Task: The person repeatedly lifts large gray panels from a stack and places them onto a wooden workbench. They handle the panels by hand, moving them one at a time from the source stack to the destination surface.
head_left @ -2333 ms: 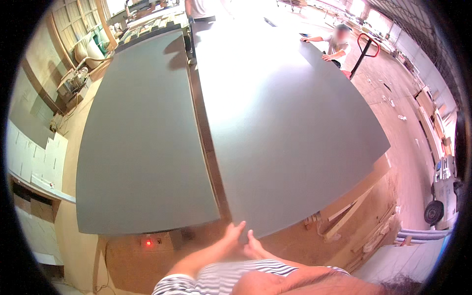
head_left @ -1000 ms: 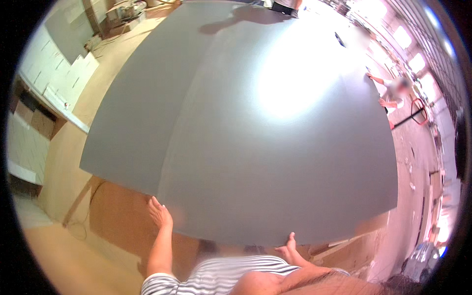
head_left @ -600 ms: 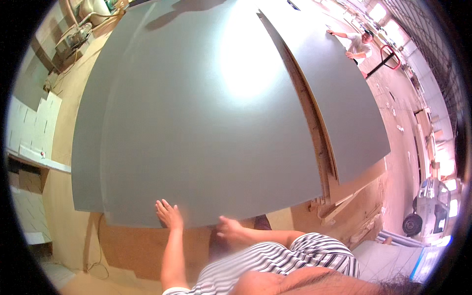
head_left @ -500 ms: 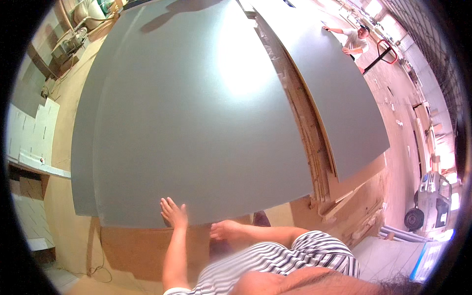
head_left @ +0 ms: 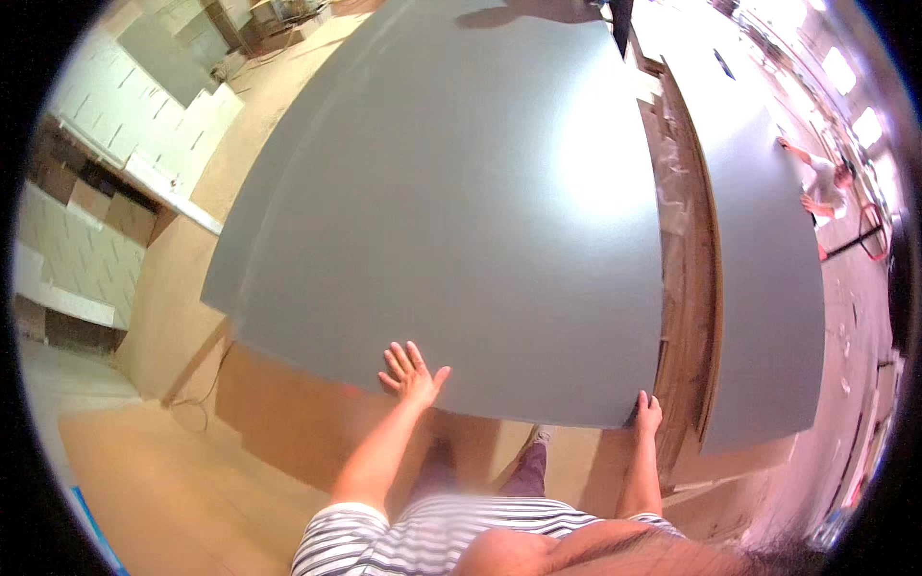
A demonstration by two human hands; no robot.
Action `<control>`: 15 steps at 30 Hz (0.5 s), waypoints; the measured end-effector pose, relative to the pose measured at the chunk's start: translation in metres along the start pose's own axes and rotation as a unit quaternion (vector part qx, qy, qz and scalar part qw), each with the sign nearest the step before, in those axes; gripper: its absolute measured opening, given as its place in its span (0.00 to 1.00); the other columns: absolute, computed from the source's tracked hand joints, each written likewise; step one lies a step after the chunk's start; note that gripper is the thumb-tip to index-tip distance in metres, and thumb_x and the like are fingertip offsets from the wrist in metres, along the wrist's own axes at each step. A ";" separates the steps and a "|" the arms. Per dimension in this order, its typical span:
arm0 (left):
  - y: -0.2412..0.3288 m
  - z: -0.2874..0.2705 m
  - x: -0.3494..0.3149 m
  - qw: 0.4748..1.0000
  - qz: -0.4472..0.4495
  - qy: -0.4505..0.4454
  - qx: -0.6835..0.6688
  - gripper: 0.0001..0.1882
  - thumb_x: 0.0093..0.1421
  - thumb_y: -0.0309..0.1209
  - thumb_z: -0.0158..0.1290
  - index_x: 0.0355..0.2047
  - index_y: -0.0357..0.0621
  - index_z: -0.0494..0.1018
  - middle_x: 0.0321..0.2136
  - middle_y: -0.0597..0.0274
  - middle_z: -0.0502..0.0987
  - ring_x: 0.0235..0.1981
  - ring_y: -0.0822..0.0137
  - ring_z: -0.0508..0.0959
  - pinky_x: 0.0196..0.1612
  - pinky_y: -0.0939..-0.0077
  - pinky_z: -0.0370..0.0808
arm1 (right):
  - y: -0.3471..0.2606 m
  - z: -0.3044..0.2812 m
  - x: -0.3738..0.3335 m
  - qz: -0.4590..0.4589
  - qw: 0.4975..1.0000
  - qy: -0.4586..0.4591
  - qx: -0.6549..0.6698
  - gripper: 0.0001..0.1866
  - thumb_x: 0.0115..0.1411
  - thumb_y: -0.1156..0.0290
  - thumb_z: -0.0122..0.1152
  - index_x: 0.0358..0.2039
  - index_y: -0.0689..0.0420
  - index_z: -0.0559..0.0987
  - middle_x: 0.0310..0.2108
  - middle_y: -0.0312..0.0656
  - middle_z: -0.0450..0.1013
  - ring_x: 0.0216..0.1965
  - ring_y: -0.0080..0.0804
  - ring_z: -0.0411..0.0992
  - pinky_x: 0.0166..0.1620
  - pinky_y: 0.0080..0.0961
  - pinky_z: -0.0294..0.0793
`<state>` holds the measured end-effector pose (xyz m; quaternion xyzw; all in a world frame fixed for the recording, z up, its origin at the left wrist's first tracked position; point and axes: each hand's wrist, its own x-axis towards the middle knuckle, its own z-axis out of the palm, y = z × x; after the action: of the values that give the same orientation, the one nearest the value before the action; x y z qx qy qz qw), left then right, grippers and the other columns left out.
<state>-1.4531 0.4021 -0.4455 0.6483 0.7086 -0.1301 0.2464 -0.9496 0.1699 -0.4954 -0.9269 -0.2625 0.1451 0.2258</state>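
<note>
In front of me lies a large flat grey panel (head_left: 451, 259) with a smooth, slightly shiny face. My left hand (head_left: 413, 377) rests flat on it near the front edge, fingers spread. At the panel's near right corner my right hand (head_left: 648, 415) is closed round the edge; part of its fingers is hidden. Along the left side a second grey edge (head_left: 274, 206) shows beside the top sheet, and I cannot tell whether it belongs to a sheet beneath.
To the right, past a gap with rough brown board edges (head_left: 677, 250), lies another grey panel (head_left: 768, 317). A person (head_left: 828, 187) has both hands at its far side, near a red-handled pallet truck (head_left: 872, 235). White boards (head_left: 125, 106) stand at the left. A cable (head_left: 197, 408) lies on the floor.
My right hand has moved from near my body out to the panel's right corner and taken hold there. My left hand stays on the panel near its front edge. The view has turned.
</note>
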 end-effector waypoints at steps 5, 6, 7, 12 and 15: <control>-0.004 -0.014 0.005 1.000 -0.010 0.013 -0.006 0.56 0.57 0.67 0.41 0.68 0.42 0.27 0.67 0.41 0.21 0.68 0.44 0.22 0.62 0.30 0.27 | -0.016 0.008 0.003 -0.019 0.994 -0.012 0.108 0.25 0.60 0.52 0.58 0.44 0.64 0.78 0.38 0.52 0.78 0.41 0.46 0.77 0.45 0.37 0.72; -0.005 -0.020 0.009 1.000 -0.010 0.013 -0.004 0.56 0.58 0.66 0.41 0.68 0.42 0.28 0.67 0.41 0.22 0.68 0.44 0.23 0.62 0.30 0.27 | -0.018 0.012 0.004 -0.030 0.991 -0.020 0.130 0.24 0.60 0.53 0.58 0.44 0.64 0.77 0.38 0.51 0.78 0.40 0.45 0.77 0.45 0.36 0.72; -0.017 -0.020 0.011 0.999 -0.026 0.018 0.005 0.56 0.58 0.67 0.41 0.68 0.43 0.28 0.68 0.42 0.22 0.69 0.45 0.23 0.62 0.30 0.27 | -0.044 0.010 -0.011 -0.033 0.995 -0.017 0.098 0.22 0.60 0.57 0.59 0.43 0.64 0.77 0.37 0.50 0.78 0.39 0.41 0.77 0.44 0.34 0.72; -0.048 -0.047 0.046 0.999 -0.020 0.025 0.014 0.56 0.56 0.69 0.40 0.69 0.44 0.28 0.68 0.46 0.24 0.69 0.47 0.25 0.63 0.31 0.29 | -0.072 0.038 -0.030 -0.028 0.989 -0.020 0.143 0.21 0.60 0.61 0.59 0.45 0.66 0.76 0.37 0.48 0.78 0.38 0.36 0.75 0.45 0.32 0.71; -0.070 -0.055 0.059 0.999 -0.025 0.031 0.033 0.56 0.56 0.70 0.39 0.69 0.46 0.28 0.69 0.47 0.24 0.70 0.49 0.26 0.63 0.32 0.29 | -0.082 0.055 -0.040 -0.005 0.989 -0.042 0.141 0.22 0.60 0.62 0.59 0.46 0.69 0.75 0.40 0.50 0.77 0.40 0.37 0.74 0.46 0.31 0.71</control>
<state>-1.5337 0.4716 -0.4396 0.6420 0.7270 -0.1393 0.1996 -1.0380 0.2293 -0.4964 -0.8775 -0.2531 0.2188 0.3437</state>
